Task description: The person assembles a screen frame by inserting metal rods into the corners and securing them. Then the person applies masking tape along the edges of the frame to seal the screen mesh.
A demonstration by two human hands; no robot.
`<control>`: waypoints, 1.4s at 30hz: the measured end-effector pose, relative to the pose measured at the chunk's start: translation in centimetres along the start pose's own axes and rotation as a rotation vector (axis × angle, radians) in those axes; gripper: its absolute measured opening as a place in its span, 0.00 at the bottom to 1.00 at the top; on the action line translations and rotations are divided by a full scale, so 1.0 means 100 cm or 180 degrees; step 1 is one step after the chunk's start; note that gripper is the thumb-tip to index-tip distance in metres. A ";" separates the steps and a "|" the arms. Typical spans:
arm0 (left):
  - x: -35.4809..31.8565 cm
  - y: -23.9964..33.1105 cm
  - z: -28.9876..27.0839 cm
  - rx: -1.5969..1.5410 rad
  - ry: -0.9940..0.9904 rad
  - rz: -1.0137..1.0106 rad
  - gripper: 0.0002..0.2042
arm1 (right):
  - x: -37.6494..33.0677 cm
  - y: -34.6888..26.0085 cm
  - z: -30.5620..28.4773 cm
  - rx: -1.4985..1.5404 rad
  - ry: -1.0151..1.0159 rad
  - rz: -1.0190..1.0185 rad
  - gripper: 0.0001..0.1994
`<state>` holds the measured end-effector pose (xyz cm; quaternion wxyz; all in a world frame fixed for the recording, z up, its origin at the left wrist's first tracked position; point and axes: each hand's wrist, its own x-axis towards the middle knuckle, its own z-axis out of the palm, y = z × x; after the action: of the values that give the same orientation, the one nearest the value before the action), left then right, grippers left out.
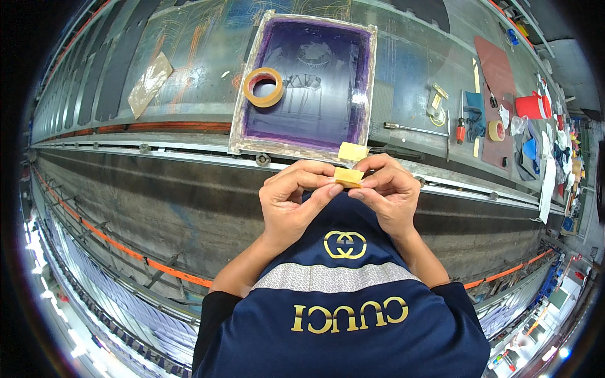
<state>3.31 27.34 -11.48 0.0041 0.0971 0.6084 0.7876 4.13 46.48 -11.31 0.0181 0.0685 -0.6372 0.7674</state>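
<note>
My left hand (295, 194) and my right hand (391, 189) meet in front of my chest. Between their thumbs and fingers they pinch a short piece of yellowish tape (348, 176), one end in each hand. Just beyond it, a second piece of yellow tape (353, 151) sits at the near edge of a screen printing frame (372, 82). That frame has a pale, worn rim and dark purple mesh. A roll of tan tape (272, 97) lies flat over the mesh's left side, partly on the rim.
The frame rests on a long table (201, 94) with a metal rail (201, 154) along its near edge. Left lies a patterned sheet (150, 85). To the right are a metal rod (413, 129), another tape roll (496, 130), a screwdriver (460, 131), scissors (493, 101) and a red container (532, 106).
</note>
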 end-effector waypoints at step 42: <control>0.009 -0.017 0.008 -0.0610 0.0593 -0.1031 0.04 | 0.002 0.009 0.014 0.0316 0.0250 0.0852 0.07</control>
<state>2.41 28.69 -12.82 0.0836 -0.0760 0.5362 0.8365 3.95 44.94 -11.94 -0.0628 -0.0464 -0.6007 0.7957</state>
